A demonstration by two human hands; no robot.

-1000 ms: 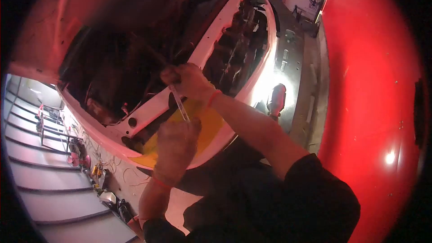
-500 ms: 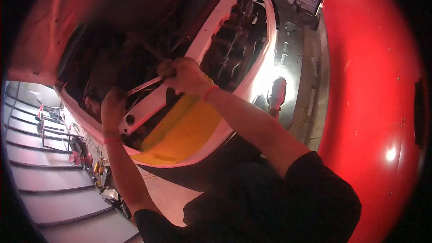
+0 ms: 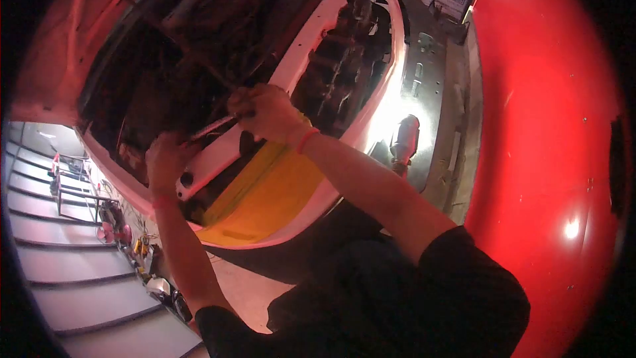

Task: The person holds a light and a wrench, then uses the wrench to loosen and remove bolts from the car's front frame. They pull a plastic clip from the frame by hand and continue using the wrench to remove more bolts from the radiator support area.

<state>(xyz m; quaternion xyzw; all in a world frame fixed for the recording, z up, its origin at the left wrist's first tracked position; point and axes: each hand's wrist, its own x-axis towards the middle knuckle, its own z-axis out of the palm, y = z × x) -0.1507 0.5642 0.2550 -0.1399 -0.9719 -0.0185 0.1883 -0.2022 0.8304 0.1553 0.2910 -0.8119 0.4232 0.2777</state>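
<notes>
Head camera, and both bare hands are at work over the dark, cluttered engine bay (image 3: 218, 13) of a car! Right hand (image 3: 268, 114), near the centre, is clenched, its fingers curled over the upper end of a slim, straight silver bar (image 3: 213, 127); that bar runs out towards eight o'clock, just beside a long, pale metal beam (image 3: 301, 59) bathed in pink light. Down at its lower end sits the left hand (image 3: 165, 162), eight o'clock of its partner, fingers bent in shadow and blur, and whether they grip the bar I cannot tell! A long, thin dark rod (image 3: 180, 43) slants in from ten o'clock and meets the right hand; whether it is held there or passes behind, no telling. Look to six o'clock of that hand: a curved, glossy yellow panel (image 3: 255, 205) lies beneath the forearm. Across at three o'clock, a rounded, red-tinted lamp (image 3: 405, 138) stands by a patch of fierce white glare, and farther out on that same line looms a broad, shiny red panel (image 3: 550, 126). A thin red band (image 3: 305, 139) circles the right wrist.
</notes>
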